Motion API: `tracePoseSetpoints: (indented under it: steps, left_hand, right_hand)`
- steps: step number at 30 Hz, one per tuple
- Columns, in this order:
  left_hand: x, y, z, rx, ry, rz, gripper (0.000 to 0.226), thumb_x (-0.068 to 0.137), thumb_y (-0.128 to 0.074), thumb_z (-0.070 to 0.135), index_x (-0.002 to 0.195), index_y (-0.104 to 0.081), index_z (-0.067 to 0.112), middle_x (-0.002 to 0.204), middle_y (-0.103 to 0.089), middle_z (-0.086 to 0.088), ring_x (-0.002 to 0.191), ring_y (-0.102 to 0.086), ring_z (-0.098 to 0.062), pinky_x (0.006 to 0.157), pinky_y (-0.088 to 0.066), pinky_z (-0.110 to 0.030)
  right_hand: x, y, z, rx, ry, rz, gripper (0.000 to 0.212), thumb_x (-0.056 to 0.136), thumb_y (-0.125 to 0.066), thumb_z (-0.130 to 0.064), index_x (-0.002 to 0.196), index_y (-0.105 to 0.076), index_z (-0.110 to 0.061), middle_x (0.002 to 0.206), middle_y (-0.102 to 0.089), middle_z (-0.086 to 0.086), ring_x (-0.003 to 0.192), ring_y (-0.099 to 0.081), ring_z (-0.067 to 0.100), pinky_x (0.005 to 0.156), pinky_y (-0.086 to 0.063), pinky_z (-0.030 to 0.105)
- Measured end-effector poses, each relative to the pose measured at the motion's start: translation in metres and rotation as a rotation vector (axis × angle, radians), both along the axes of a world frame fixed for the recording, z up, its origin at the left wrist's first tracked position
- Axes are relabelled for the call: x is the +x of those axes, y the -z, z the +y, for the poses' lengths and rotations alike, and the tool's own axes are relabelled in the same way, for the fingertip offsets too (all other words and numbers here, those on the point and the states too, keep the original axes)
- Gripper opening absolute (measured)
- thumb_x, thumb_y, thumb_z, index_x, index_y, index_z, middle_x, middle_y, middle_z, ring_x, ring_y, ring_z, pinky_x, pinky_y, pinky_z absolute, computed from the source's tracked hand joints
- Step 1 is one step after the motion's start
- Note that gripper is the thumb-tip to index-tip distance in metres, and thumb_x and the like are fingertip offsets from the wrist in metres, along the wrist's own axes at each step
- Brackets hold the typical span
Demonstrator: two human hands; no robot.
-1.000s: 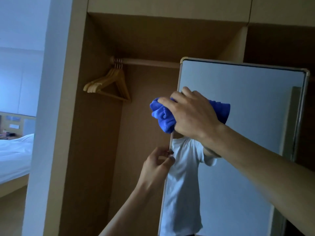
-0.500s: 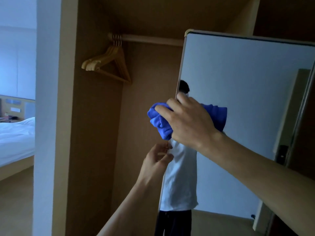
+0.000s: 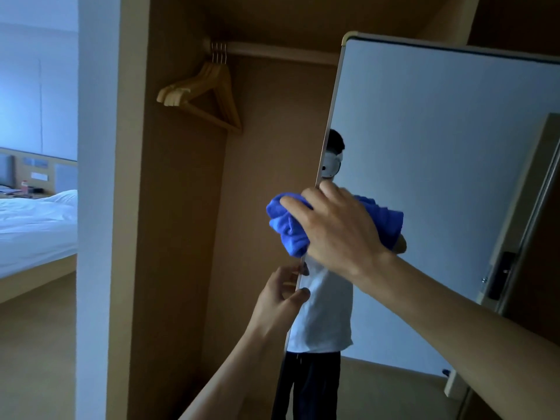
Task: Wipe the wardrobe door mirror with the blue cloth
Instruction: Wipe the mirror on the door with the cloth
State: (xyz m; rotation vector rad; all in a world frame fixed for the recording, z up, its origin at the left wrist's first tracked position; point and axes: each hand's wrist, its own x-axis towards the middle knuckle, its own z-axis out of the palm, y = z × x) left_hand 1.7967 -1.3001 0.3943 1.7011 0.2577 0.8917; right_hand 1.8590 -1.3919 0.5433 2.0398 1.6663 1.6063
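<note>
Here the right hand (image 3: 339, 228) has its grip curled round the bunched blue cloth (image 3: 288, 228), pressing it against the left edge of the wardrobe door mirror (image 3: 439, 147). Just below, the left hand (image 3: 278, 301) pinches that edge between thumb and fingers. Wooden hangers (image 3: 203, 92) hang on the rail (image 3: 272, 51) inside the open wardrobe (image 3: 181, 237). A white bed (image 3: 33, 225) shows past the wall (image 3: 97, 207) on the left.
</note>
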Motion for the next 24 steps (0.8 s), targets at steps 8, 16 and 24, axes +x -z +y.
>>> tracePoseSetpoints:
  steps: [8, 16, 24]
  left_hand:
    - [-0.007, 0.024, -0.004, -0.009, 0.055, 0.036, 0.039, 0.086, -0.063, 0.022, 0.120, -0.058, 0.040, 0.120, -0.061, 0.025, 0.096, -0.063, -0.005, 0.085, -0.051, -0.021]
    - [-0.003, 0.042, -0.005, -0.116, 0.009, 0.082, 0.032, 0.092, -0.064, 0.016, 0.115, -0.061, 0.038, 0.118, -0.070, 0.014, 0.108, -0.065, 0.002, 0.079, -0.048, -0.010]
    - [-0.007, 0.069, -0.011, -0.168, 0.043, 0.060, 0.036, 0.094, -0.066, 0.005, 0.124, -0.058, 0.022, 0.111, -0.076, 0.003, 0.101, -0.072, -0.009, 0.079, -0.055, -0.017]
  right_hand:
    - [0.002, -0.015, 0.005, 0.092, -0.019, -0.020, 0.045, 0.072, -0.055, -0.004, 0.116, -0.061, -0.011, 0.090, -0.062, 0.012, 0.088, -0.055, 0.033, 0.067, -0.036, 0.040]
    - [0.001, 0.062, -0.001, -0.040, -0.018, 0.057, 0.047, 0.075, -0.057, -0.007, 0.121, -0.059, -0.015, 0.096, -0.063, 0.011, 0.093, -0.055, 0.031, 0.079, -0.046, 0.043]
    - [0.000, 0.112, -0.006, -0.133, -0.037, 0.180, 0.058, 0.070, -0.059, -0.007, 0.128, -0.059, -0.015, 0.098, -0.064, 0.009, 0.091, -0.056, 0.028, 0.076, -0.046, 0.041]
